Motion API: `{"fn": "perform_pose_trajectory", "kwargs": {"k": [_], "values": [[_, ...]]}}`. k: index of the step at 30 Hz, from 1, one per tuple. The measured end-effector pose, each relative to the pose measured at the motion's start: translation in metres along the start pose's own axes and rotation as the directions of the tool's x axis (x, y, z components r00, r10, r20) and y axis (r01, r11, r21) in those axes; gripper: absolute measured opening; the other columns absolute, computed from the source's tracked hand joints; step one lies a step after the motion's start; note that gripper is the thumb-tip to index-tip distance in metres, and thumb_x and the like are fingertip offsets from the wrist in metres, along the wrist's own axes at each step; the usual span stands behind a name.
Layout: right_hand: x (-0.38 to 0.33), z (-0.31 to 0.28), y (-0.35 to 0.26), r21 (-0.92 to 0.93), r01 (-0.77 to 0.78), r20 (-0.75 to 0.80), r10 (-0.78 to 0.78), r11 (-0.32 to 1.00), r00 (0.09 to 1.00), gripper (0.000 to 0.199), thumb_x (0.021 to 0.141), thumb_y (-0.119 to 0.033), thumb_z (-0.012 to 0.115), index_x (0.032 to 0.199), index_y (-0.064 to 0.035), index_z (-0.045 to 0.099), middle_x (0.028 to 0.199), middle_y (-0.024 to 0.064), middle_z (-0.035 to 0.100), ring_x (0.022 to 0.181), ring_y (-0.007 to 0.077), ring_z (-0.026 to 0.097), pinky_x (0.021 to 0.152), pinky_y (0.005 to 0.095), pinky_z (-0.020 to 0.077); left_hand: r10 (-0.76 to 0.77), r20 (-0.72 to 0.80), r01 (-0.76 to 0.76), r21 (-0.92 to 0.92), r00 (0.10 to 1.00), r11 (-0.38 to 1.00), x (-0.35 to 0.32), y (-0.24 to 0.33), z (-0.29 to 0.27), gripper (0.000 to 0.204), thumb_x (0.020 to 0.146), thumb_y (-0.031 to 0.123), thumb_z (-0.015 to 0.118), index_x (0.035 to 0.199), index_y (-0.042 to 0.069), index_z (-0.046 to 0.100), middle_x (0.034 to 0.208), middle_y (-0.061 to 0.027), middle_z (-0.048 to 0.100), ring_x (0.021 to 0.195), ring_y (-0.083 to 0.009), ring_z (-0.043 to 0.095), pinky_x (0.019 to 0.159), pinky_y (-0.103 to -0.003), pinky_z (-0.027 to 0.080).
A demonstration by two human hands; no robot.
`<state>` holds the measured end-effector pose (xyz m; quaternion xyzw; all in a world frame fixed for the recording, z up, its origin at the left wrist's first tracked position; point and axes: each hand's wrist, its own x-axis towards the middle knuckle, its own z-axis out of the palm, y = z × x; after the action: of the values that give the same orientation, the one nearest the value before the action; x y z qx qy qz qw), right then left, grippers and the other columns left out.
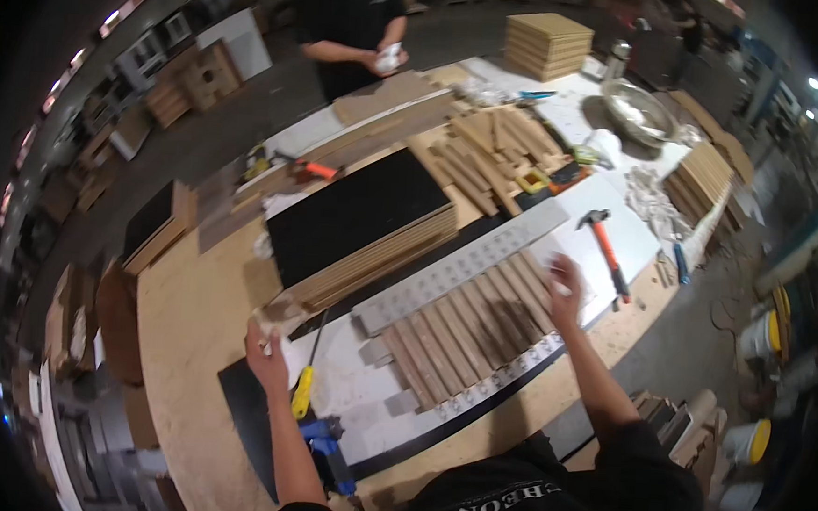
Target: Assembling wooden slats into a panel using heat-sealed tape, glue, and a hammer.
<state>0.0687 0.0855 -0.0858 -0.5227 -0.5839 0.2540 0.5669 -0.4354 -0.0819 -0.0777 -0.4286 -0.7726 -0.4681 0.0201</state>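
Observation:
My left hand (269, 359) is over the left part of the table, its fingers curled around a small whitish bit I cannot make out. Just beyond it is a crumpled pale wrap (284, 313) by a stack of black-topped boards (364, 217). Curled fingers of my right hand (566, 298) hover at the right end of a row of wooden slats (465, 339), with something small and white in them. Along the far side of the slats lies a pale strip with a row of holes (464, 266). Small metal pieces (480, 388) line the near ends.
A yellow-handled screwdriver (303, 390) and a blue power tool (327, 447) lie near my left forearm. An orange-handled hammer (608, 254) rests at right. Loose wood strips (490, 157) and a round metal bowl (638, 115) are farther back. Another person (353, 23) stands across the table.

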Motion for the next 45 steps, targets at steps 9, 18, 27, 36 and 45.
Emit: {"fn": "perform_pose_trajectory", "kwargs": {"k": [9, 18, 27, 36, 45], "values": [[0.061, 0.204, -0.088, -0.160, -0.197, 0.302, 0.238, 0.967, 0.923, 0.066, 0.082, -0.036, 0.061, 0.134, -0.0024, 0.038, 0.132, 0.0210, 0.047, 0.116, 0.0364, 0.051, 0.096, 0.0402, 0.0430, -0.004, -0.030, 0.006, 0.099, 1.000, 0.995, 0.068, -0.025, 0.087, 0.065, 0.093, 0.052, 0.045, 0.124, -0.006, 0.051, 0.116, -0.0236, 0.058, 0.106, -0.0332, 0.056, 0.094, -0.041, 0.042], [0.026, 0.198, -0.088, -0.106, -0.109, -0.065, 0.102, 0.988, 0.993, 0.051, 0.083, -0.036, 0.065, 0.115, -0.0006, 0.048, 0.113, 0.0201, 0.052, 0.104, 0.0346, 0.053, 0.089, 0.0378, 0.0448, -0.290, 0.127, 0.312, -0.214, 0.948, 0.926, 0.061, 0.068, 0.055, 0.048, 0.094, 0.039, 0.046, 0.125, 0.002, 0.053, 0.128, -0.0186, 0.051, 0.119, -0.0315, 0.048, 0.104, -0.043, 0.036], [-0.049, 0.078, -0.076, 0.760, -0.640, 0.537, 0.447, 0.111, 0.715, 0.035, 0.090, -0.022, 0.060, 0.122, -0.0111, 0.050, 0.091, 0.0047, 0.061, 0.079, 0.0132, 0.060, 0.074, 0.0301, 0.0501, -0.194, 0.229, 0.298, -0.654, 0.954, 0.695, 0.011, 0.170, 0.036, 0.057, 0.093, 0.047, 0.042, 0.126, 0.001, 0.050, 0.122, -0.0198, 0.054, 0.115, -0.0316, 0.051, 0.102, -0.044, 0.038], [-0.050, -0.039, -0.049, 0.898, -0.425, 0.352, 0.762, -0.112, 0.543, 0.077, 0.085, -0.069, 0.039, 0.120, -0.0022, 0.053, 0.118, 0.0182, 0.058, 0.111, 0.0344, 0.054, 0.099, 0.0469, 0.0388, 0.044, 0.559, 0.560, -0.827, 0.828, -0.037, -0.103, 0.244, 0.085, 0.066, 0.093, 0.054, 0.038, 0.128, 0.000, 0.048, 0.117, -0.0210, 0.056, 0.111, -0.0317, 0.054, 0.100, -0.045, 0.040], [-0.022, -0.328, -0.031, 0.874, 0.148, -0.230, -0.127, -0.463, 0.965, 0.029, 0.095, -0.035, 0.047, 0.086, -0.0079, 0.049, 0.073, 0.0009, 0.048, 0.070, 0.0148, 0.049, 0.087, 0.0327, 0.0400, 0.298, 0.796, 0.836, -0.423, 0.527, -0.349, -0.248, 0.426, 0.160, 0.074, 0.092, 0.063, 0.030, 0.129, 0.001, 0.046, 0.111, -0.0208, 0.059, 0.106, -0.0305, 0.057, 0.094, -0.046, 0.045]]}}
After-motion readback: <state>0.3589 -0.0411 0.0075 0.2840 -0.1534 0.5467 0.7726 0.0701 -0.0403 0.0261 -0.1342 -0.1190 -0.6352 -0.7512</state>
